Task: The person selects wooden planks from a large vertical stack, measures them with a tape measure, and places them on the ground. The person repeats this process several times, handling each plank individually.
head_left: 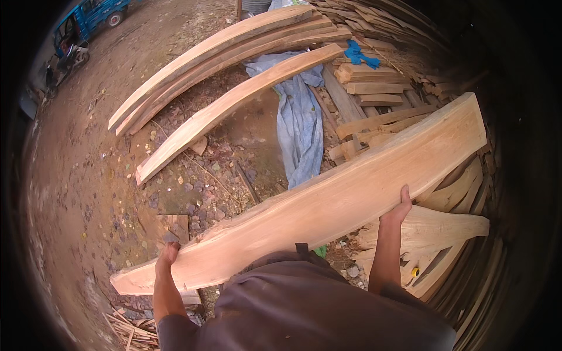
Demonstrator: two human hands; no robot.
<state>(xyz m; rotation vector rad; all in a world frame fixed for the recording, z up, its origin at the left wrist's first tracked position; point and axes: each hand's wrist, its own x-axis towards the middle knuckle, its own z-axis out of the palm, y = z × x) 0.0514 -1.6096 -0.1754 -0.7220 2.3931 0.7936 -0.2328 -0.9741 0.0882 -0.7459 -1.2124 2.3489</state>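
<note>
A long, wide wooden plank point(307, 202) with a rough live edge spans the view before my body, its right end higher in the picture. My left hand point(169, 253) grips it near its narrower left end, thumb over the far edge. On the near edge, towards the right, my right hand point(397, 208) holds the plank with its thumb up against the face and the fingers hidden beneath. Beyond the plank, a single curved board point(237, 105) lies across a grey-blue cloth point(300, 127).
Stacked long boards point(210, 57) lie farther off. Short timber blocks point(373, 87) and a blue glove-like cloth point(361, 55) are at upper right. Slabs point(430, 232) with a yellow tape measure point(415, 272) lie right. A blue vehicle point(90, 19) and a motorbike point(66, 66) stand far left.
</note>
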